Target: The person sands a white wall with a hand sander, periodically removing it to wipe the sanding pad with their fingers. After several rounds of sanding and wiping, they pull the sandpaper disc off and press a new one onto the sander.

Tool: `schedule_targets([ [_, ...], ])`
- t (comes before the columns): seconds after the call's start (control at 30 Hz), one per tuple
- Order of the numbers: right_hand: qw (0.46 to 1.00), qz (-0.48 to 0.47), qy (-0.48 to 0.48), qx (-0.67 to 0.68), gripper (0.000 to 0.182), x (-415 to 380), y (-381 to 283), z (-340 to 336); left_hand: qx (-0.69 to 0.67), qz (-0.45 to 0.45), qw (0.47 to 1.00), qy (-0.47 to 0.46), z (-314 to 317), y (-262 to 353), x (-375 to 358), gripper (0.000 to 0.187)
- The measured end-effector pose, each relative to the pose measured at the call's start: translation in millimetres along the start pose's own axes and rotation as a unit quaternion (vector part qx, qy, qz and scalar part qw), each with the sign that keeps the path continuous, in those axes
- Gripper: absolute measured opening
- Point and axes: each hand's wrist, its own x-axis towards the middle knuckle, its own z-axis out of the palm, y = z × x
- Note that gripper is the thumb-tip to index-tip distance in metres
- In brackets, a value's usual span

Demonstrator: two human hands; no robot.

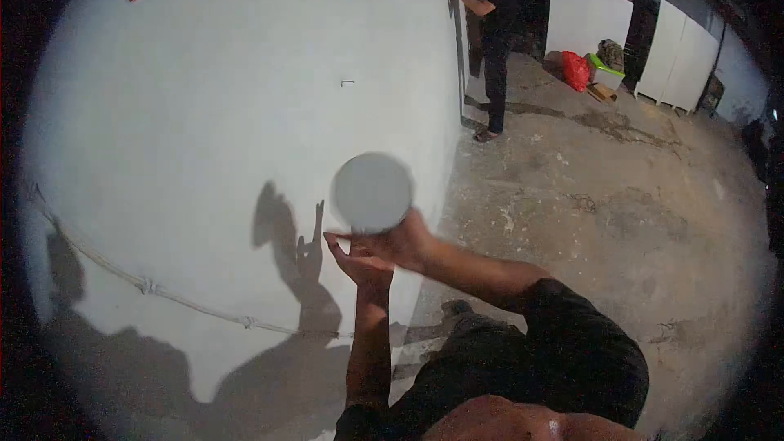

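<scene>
1. White-painted wall fills my left side, a thin cord running along its lower part, and rough concrete floor spreads away to the right.
2. I'm watching both hands come together in front of the wall. The right hand has a pale round disc, blurred, standing up from its closed fingers, close to the wall face.
3. The left hand sits just under the right one, fingers curled and thumb out, touching it; whether it grips anything itself, I cannot tell.
4. My judgement: this looks like work on the wall surface with the disc. To do it well, I'd hold the disc flat to the wall, steady the wrist with the other hand, and press evenly so no edge digs in.
5. Further along the wall a second person in dark clothes has a hand up on it.
6. Beyond, white panels lean upright, with a red bag and a green-topped bin on the floor.
7. Writing or brands: none I can read; a small dark mark on the wall is too tiny to make out.
</scene>
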Motion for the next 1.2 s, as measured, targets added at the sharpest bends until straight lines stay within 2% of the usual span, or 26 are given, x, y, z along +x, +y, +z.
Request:
schedule_targets([
  [0.03, 0.985, 0.045, -0.048, -0.16, 0.068, -4, 9, -11, 0.001, 0.0, 1.0, 0.0, 5, 0, -5, 0.094],
  [0.07, 0.869, -0.146, -0.051, -0.471, 0.074, 23, 59, -59, 0.001, 0.032, 0.995, -0.095, 8, 0, -9, 0.094],
  [0.17, 0.869, -0.157, -0.045, -0.468, 0.069, 20, 63, -60, -0.002, 0.124, 0.921, -0.37, 9, 3, -20, 0.094],
  [0.2, 0.868, -0.163, -0.045, -0.467, 0.066, 21, 63, -59, -0.002, 0.127, 0.92, -0.371, 0, 6, -23, 0.094],
  [0.27, 0.866, -0.165, -0.052, -0.47, 0.063, 21, 54, -56, 0.066, 0.073, 0.981, -0.168, -39, 15, -35, 0.09],
  [0.3, 0.944, -0.055, -0.035, -0.324, 0.055, 15, 33, -54, 0.097, 0.046, 0.992, -0.062, -52, 21, -38, 0.088],
  [0.33, 0.984, 0.057, -0.014, -0.167, 0.047, 13, 19, -52, 0.194, 0.039, 0.98, -0.012, -46, 34, -44, 0.087],
  [0.37, 0.987, 0.055, 0.07, -0.131, 0.032, 18, 18, -59, 0.259, 0.081, 0.962, -0.029, -37, 41, -52, 0.088],
  [0.4, 0.987, 0.058, 0.069, -0.132, 0.032, 23, 15, -69, 0.324, 0.12, 0.937, -0.042, -29, 47, -59, 0.09],
  [0.47, 0.983, 0.03, 0.156, -0.091, 0.02, 29, 6, -92, 0.407, 0.166, 0.897, -0.041, -38, 56, -66, 0.091],
  [0.53, 0.972, 0.015, 0.212, -0.102, 0.023, 31, 2, -104, 0.498, 0.215, 0.84, -0.019, -23, 64, -81, 0.084],
  [0.57, 0.976, 0.02, 0.202, -0.076, 0.026, 32, 1, -114, 0.501, 0.213, 0.839, -0.011, -21, 69, -84, 0.084],
  [0.63, 0.982, 0.026, 0.17, -0.083, 0.029, 38, 0, -140, 0.653, 0.355, 0.666, -0.057, -19, 78, -87, 0.072],
  [0.67, 0.986, 0.025, 0.138, -0.089, 0.032, 40, 2, -152, 0.656, 0.351, 0.666, -0.053, -17, 83, -91, 0.072],
  [0.73, 0.98, 0.014, 0.171, -0.097, 0.029, 39, 1, -130, 0.745, 0.379, 0.548, -0.026, -11, 89, -96, 0.065],
  [0.8, 0.975, -0.012, 0.188, -0.115, 0.028, 36, 4, -115, 0.754, 0.37, 0.542, -0.02, -10, 93, -99, 0.058],
  [0.87, 0.975, -0.033, 0.172, -0.136, 0.029, 37, 7, -109, 0.776, 0.431, 0.461, -0.014, -16, 97, -96, 0.058],
  [1.03, 0.959, -0.111, 0.133, -0.224, 0.036, 32, 12, -89, 0.782, 0.442, 0.44, 0.003, -27, 106, -101, 0.052],
  [1.07, 0.911, -0.181, 0.113, -0.354, 0.033, 31, 13, -81, 0.782, 0.441, 0.44, 0.004, -31, 109, -102, 0.052],
  [1.1, 0.84, -0.247, 0.088, -0.476, 0.031, 32, 13, -76, 0.786, 0.44, 0.433, 0.008, -33, 111, -102, 0.052],
  [1.13, 0.839, -0.246, 0.084, -0.478, 0.031, 37, 12, -75, 0.79, 0.44, 0.426, 0.013, -35, 114, -102, 0.052],
  [1.2, 0.665, -0.387, 0.023, -0.638, 0.032, 48, 13, -75, 0.786, 0.449, 0.425, 0.012, -38, 121, -99, 0.051],
])
